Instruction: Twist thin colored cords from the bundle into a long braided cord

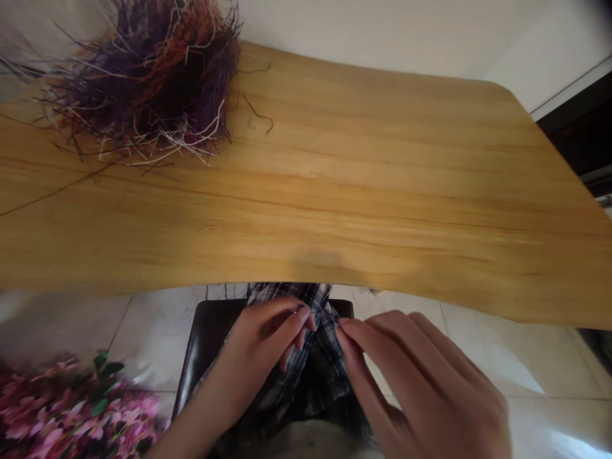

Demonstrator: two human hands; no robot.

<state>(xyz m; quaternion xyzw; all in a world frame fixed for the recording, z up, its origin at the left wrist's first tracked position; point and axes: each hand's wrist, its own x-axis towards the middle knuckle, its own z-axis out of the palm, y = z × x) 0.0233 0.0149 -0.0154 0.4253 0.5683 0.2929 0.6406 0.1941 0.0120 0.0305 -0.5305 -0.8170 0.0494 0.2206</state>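
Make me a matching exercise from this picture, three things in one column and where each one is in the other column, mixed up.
1. tangle of purple and orange strands
2. pink flowers
3. plaid cloth

A. between left hand and right hand
B. on the table, far left
C. low left, beside the dark seat

Pairs: 1-B, 2-C, 3-A

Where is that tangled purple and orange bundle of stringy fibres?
In the head view, the bundle lies on the far left end of the light wooden table, near the pale wall.
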